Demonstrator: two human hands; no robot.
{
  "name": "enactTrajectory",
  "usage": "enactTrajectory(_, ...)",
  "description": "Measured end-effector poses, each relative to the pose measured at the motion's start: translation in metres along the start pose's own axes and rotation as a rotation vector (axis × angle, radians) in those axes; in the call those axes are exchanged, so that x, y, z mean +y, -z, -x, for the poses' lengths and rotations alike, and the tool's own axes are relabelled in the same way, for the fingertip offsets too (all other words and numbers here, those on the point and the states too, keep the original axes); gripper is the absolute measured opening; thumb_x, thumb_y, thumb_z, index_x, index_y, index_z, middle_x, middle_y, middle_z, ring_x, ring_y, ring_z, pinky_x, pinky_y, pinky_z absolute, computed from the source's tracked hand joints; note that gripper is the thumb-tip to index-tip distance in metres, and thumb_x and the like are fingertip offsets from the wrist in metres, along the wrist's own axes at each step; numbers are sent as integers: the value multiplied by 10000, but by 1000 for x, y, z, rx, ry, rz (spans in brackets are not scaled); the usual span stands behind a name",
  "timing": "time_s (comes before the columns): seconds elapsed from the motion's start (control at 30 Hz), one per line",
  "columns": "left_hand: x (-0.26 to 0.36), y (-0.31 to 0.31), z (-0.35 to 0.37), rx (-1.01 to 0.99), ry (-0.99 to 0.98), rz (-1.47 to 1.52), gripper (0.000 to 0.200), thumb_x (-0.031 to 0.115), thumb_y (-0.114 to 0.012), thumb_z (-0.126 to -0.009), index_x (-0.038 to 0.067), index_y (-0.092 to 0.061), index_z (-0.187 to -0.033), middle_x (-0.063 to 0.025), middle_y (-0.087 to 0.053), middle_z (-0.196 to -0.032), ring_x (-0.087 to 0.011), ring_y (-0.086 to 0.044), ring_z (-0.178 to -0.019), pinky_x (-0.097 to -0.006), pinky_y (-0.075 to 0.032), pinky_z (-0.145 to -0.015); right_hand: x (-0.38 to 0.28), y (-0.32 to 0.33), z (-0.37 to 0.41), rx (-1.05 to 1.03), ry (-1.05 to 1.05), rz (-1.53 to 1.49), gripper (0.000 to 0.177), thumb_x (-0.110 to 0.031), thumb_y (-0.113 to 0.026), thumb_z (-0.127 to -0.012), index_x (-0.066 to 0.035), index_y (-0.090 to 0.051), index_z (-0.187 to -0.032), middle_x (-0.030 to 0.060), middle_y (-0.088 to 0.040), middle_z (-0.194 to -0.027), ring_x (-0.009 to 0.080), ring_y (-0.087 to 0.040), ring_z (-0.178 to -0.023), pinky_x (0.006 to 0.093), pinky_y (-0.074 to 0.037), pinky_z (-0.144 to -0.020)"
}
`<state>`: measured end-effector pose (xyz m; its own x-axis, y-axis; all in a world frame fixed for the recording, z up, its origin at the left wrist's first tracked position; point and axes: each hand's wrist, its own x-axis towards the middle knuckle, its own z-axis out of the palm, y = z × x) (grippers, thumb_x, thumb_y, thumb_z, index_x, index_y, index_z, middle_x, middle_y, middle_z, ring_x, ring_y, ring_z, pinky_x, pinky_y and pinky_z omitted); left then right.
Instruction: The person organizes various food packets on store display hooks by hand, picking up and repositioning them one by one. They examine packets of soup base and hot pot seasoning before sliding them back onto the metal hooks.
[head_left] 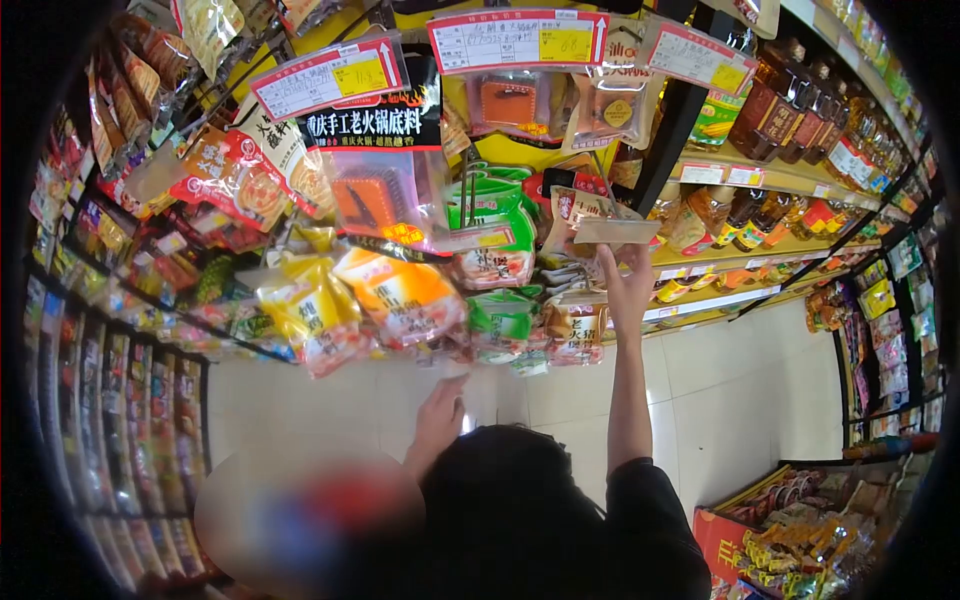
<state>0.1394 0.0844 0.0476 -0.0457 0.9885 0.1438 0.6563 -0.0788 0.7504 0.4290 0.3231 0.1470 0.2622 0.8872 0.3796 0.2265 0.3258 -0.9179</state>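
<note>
My right hand (628,278) reaches up to the rack, its thumb and fingers closed at the lower edge of a clear plastic price-tag holder (616,232). Directly behind the holder hangs a pale hotpot-seasoning packet (570,212). Below it is a brown and white packet (576,330), beside green packets (490,225). Lower down, my left hand (440,412) is held in the air over the floor, fingers stretched out and nothing in them. An orange packet (400,295) and a yellow packet (312,312) hang above and to the left of it.
Price labels (517,42) front the upper hooks. Bottles of oil (770,110) stand on shelves (740,255) at the right. A red-sided display bin (715,545) holds packets at the lower right. More racks (150,420) line the left. Pale tiled floor (740,370) lies below.
</note>
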Motion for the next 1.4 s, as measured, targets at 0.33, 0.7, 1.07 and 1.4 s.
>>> enactTrajectory(0.33,14,11,12,-28,6,101,401,-21,-600,-909,95,-671,-1286,-155,-678,-1146,-350,-698,-910,-419,-573,-796,-32,45,9,-105,-39,-307,180,-172,-518,-1133,-15,-601,-1161,34,-649,-994,92,-608,-888,253,-518,-807)
enactTrajectory(0.7,119,29,-36,2,-578,204,336,-84,-650,-810,68,-754,-1091,-113,-710,-1030,-315,-711,-889,-390,-593,-776,-83,129,57,-184,-123,286,255,-245,-536,-1120,-17,-617,-1042,44,-633,-839,88,-515,-752,280,-452,-678)
enactTrajectory(1.07,305,82,-201,419,-994,-175,495,83,-654,-907,14,-609,-1395,-159,-545,-1491,-346,-553,-1347,-532,-472,-1090,-165,64,-32,-23,209,-149,433,-120,-465,-1125,-116,-418,-1555,4,-655,-903,31,-478,-719,202,-387,-625)
enactTrajectory(1.4,317,72,-252,704,-896,-411,523,268,-574,-1005,73,-550,-1490,-134,-453,-1600,-355,-382,-1520,-678,-229,-1224,-189,34,-62,-10,423,-105,444,-99,-439,-1127,-86,-482,-1569,68,-699,-1259,41,-504,-765,228,-437,-671)
